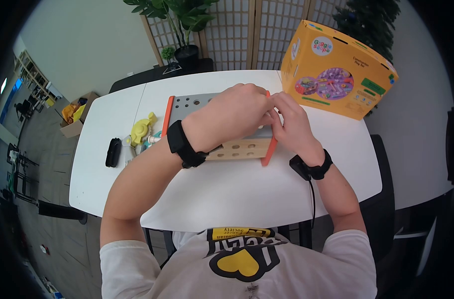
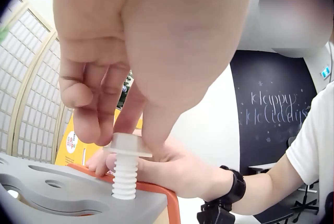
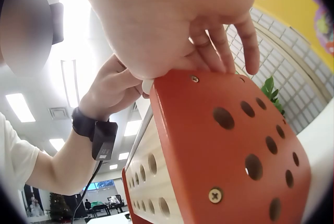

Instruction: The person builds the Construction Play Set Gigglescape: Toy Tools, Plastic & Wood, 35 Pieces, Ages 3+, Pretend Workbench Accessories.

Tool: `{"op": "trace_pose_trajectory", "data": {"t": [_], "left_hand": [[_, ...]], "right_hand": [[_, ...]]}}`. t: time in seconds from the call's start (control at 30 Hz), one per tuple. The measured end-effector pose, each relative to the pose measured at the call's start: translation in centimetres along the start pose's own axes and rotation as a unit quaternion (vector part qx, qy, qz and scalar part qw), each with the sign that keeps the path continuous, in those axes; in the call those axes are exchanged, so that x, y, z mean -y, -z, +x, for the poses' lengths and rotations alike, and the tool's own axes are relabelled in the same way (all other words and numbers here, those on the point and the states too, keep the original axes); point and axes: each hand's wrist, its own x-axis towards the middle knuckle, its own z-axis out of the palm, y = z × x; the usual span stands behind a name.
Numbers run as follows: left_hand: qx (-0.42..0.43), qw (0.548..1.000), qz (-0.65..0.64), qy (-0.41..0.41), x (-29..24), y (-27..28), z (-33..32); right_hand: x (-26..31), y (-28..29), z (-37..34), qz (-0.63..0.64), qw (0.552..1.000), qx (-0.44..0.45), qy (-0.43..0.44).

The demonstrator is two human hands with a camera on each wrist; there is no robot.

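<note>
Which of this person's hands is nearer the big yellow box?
Right. The right hand is at the right end of the toy bench, in front of the yellow box. The left hand is farther left, pinching a white screw.

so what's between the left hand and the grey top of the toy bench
A white screw: the left wrist view shows the left hand at its head and its threaded shank reaching down to the grey top.

A white table bears a toy workbench, toy parts, black object and yellow box.
</note>
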Motion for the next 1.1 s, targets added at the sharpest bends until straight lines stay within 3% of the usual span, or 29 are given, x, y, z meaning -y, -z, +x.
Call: {"op": "trace_pose_trajectory", "data": {"t": [0.17,0.27,0.37,0.47,0.57,0.67,0.77,0.87,0.97,1.1], "left_hand": [[-0.046,0.989,-0.058,-0.131,1.4,0.1,-0.1],[-0.050,0.990,-0.116,-0.063,0.2,1.3,0.0],[-0.019,0.999,-0.010,0.028,-0.4,0.9,0.0],[0.033,0.996,0.072,0.034,-0.4,-0.1,0.5],[0.010,0.998,-0.001,-0.057,0.3,0.1,0.1],[0.026,0.993,-0.054,-0.099,1.1,0.3,0.1],[-0.008,0.985,-0.115,-0.130,0.9,0.8,0.4],[-0.070,0.987,0.017,-0.143,0.5,0.6,0.3],[-0.010,0.993,0.082,-0.084,0.9,-0.3,0.2],[0.002,0.995,-0.022,-0.093,1.4,-0.1,0.4]], "right_hand": [[-0.1,0.0,0.0,-0.001,1.000,0.001,0.004],[0.0,-0.1,0.1,-0.001,1.000,0.000,0.005],[0.2,-0.1,0.1,-0.001,1.000,-0.007,0.008],[-0.1,-0.2,0.1,-0.002,1.000,-0.011,0.011],[0.1,0.0,0.1,-0.004,1.000,-0.004,0.005],[-0.2,-0.1,0.0,-0.004,1.000,0.002,0.010],[-0.3,-0.1,0.0,0.003,1.000,-0.003,0.015],[0.3,-0.1,0.1,0.008,1.000,-0.017,0.015],[0.1,0.0,0.0,0.000,1.000,-0.006,-0.002],[0.0,-0.3,0.0,0.010,1.000,-0.009,-0.012]]}}
